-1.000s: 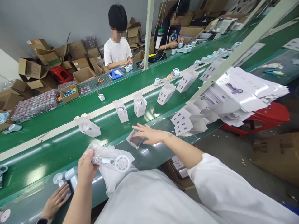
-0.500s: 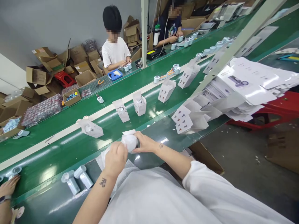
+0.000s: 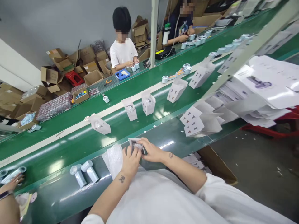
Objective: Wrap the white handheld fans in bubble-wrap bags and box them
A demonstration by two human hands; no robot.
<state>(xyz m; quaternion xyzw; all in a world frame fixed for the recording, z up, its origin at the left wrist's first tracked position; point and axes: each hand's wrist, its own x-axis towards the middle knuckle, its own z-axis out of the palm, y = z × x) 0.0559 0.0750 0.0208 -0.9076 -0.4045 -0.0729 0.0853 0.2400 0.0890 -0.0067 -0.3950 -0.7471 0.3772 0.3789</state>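
Close to my body, a small white box (image 3: 133, 141) with its flap up is between my hands. My right hand (image 3: 150, 150) is wrapped round its right side. My left hand (image 3: 131, 160) presses its fingers at the opening, on a wrapped item (image 3: 137, 146) that sits mostly inside. White bubble wrap (image 3: 114, 158) lies just left of my left hand. Two pale blue devices (image 3: 78, 176) rest on the dark ledge further left.
Open white boxes (image 3: 149, 104) stand along the green belt (image 3: 116, 119). Flat and folded cartons (image 3: 192, 121) are piled at the right beside a slanting post (image 3: 245, 56). Another person's hand (image 3: 14, 183) holds a device at the far left. Two people sit across the belt.
The wrapped item has gone down into the box, and my left hand has moved from above it to the opening. The view has shifted, so the scene sits further right.
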